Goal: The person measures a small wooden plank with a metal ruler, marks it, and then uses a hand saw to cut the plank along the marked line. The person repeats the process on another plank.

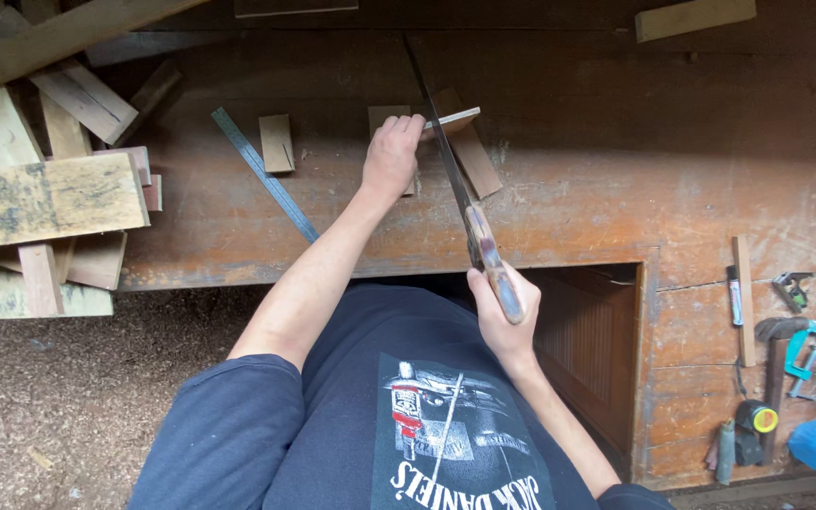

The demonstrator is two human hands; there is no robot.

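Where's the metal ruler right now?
In the head view, the metal ruler lies diagonally on the workbench, left of the left hand, beside a small wood block.

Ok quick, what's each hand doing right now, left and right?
Left hand: pressed down on a small wood piece on the workbench, fingers curled over it.
Right hand: closed around the handle of the hand saw.

The left arm stretches forward, nearly straight, its hand (391, 151) pressed palm down with fingers (410, 125) curled. The right arm bends close in, its hand (505, 307) clenched in a fist.
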